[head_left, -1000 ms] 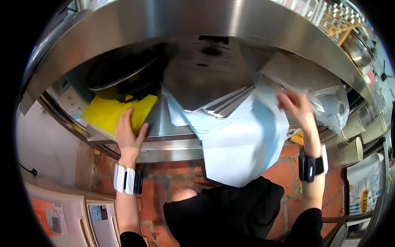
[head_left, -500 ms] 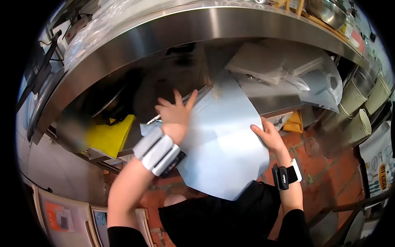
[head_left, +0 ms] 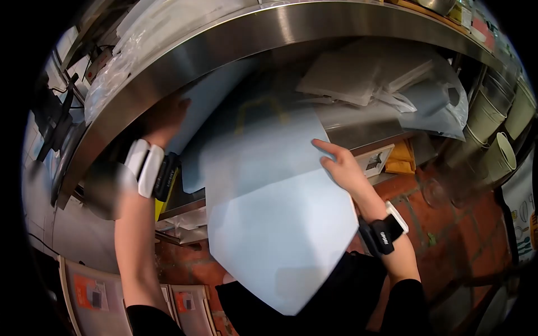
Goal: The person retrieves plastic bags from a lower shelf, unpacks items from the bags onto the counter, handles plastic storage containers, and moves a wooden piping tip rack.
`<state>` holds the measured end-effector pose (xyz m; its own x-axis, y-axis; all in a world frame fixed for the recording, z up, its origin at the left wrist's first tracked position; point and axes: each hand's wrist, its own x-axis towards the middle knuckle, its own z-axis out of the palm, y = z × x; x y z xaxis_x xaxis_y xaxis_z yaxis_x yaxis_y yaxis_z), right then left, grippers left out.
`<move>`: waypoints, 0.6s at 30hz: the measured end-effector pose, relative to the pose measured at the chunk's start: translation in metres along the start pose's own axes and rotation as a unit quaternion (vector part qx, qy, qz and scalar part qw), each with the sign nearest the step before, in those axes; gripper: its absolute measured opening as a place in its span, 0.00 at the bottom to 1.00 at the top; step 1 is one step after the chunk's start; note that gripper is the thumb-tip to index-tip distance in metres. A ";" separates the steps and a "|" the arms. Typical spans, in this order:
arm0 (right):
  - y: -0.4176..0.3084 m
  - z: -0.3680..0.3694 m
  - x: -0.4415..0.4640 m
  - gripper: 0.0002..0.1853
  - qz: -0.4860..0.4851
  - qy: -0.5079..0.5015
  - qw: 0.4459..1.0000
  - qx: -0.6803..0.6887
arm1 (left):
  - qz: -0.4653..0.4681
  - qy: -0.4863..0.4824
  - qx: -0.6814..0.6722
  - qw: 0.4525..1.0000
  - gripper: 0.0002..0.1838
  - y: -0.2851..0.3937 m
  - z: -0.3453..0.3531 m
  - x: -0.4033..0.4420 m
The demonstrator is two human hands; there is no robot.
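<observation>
A large light-blue sheet [head_left: 263, 207] with angled lower corners slants from the shelf down over my lap. A crease runs across it, and a blurred yellow loop shape shows near its upper end. My right hand [head_left: 344, 171] grips its right edge, with thumb and forefinger on the near face and the other fingers hidden. Under the counter on the left, my left hand [head_left: 165, 123] is in shadow and blurred. It is at the left edge of a second light-blue panel [head_left: 216, 92] that stands tilted. Whether its fingers close on that panel is unclear.
The steel counter edge [head_left: 252, 28] arches over both hands. Clear plastic packets [head_left: 358, 78] and a clear bag [head_left: 434, 112] lie on the right of the shelf. Cream buckets [head_left: 499, 157] stand far right. Something yellow [head_left: 171, 193] is partly hidden below my left wrist.
My left hand has moved left and deeper under the counter from the sheet. A blue panel now stands raised there. The sheet has shifted lower, and my right hand has moved slightly up and left.
</observation>
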<state>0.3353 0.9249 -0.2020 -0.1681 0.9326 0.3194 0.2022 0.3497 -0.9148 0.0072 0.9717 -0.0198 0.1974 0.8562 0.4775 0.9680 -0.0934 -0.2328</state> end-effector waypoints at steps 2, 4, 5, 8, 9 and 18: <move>-0.006 0.011 0.025 0.22 0.008 0.019 0.999 -0.034 | 0.026 0.093 -0.083 0.992 0.20 -0.017 0.003 0.004; -0.005 0.026 0.065 0.21 0.002 0.065 0.996 -0.069 | -0.001 0.037 -0.016 0.999 0.22 -0.016 -0.006 0.000; -0.003 0.033 0.090 0.22 0.004 0.090 0.991 -0.094 | 0.007 0.047 -0.013 0.999 0.22 -0.015 -0.006 -0.002; 0.021 0.060 0.166 0.16 -0.007 0.147 0.963 -0.225 | 0.038 0.047 -0.018 0.998 0.20 -0.012 0.003 -0.003; 0.047 0.078 0.196 0.14 -0.052 0.190 0.948 -0.251 | 0.059 0.062 -0.004 0.996 0.18 0.000 0.003 -0.008; 0.056 0.133 0.113 0.20 0.212 0.109 0.971 0.024 | 0.030 -0.006 0.118 0.993 0.43 0.103 0.064 -0.075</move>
<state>0.1990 1.0377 -0.2505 0.1293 0.9905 -0.0475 0.1626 -0.0684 -0.9843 0.0821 0.9302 -0.1339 0.2510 0.8589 0.4465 0.8909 -0.0246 -0.4535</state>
